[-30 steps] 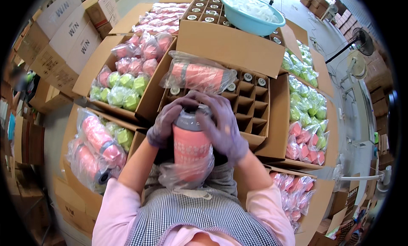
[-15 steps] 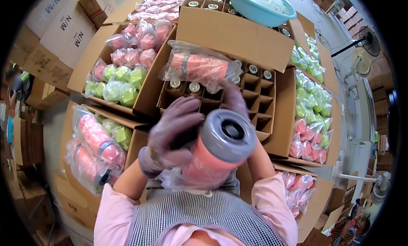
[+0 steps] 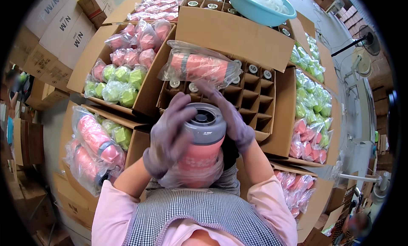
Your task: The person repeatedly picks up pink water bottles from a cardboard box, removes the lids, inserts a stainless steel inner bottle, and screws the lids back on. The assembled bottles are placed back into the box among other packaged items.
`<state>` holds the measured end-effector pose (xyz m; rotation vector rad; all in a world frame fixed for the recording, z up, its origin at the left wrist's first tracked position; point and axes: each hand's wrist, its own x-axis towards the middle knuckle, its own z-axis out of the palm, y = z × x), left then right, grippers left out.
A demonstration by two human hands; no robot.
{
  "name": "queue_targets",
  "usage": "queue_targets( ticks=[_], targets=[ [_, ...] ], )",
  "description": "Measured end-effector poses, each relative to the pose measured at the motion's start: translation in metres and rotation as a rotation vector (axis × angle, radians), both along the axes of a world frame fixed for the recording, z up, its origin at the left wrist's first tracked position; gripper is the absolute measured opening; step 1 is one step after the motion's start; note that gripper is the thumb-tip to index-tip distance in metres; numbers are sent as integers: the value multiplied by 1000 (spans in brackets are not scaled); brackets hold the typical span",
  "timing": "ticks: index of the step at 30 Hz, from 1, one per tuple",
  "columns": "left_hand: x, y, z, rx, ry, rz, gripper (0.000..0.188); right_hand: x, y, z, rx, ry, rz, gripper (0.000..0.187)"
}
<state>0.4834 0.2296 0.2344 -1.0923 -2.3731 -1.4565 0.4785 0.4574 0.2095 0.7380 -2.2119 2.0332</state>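
A pink vacuum flask [image 3: 199, 157] with a grey top [image 3: 205, 123] stands upright at my lap. Its clear plastic bag [image 3: 191, 178] is bunched round the lower part. My left hand [image 3: 170, 133], in a mauve glove, is beside the flask with its fingers apart, partly blurred over the left edge. On the other side, my gloved right hand [image 3: 229, 118] is open, fingers stretched along the rim; whether it touches is hard to tell. Just beyond lies a bagged pink flask [image 3: 199, 68] on a divided carton [image 3: 254, 102] that holds several silver-topped bottles [image 3: 253, 69].
Open cartons of bagged pink and green items [image 3: 123, 73] stand left, with another such carton [image 3: 312, 114] at right. Two bagged pink flasks [image 3: 100, 137] lie at lower left. A light-blue basin [image 3: 263, 12] of clear rings sits at the back. A black fan [image 3: 367, 41] stands far right.
The flask has moved left and come from a tilt to upright. My right hand has come from behind it to its right side, fingers now straightened past the rim.
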Motion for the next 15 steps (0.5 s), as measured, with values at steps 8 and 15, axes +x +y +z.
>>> queue_targets(
  ticks=[8,15],
  targets=[
    [-15,4,-4,146,-171,-199,80,1,3,11,-107,55,-59,54],
    [-29,4,-19,341,-390,-102,68,-11,1,-6,31,-45,-54,54]
  ],
)
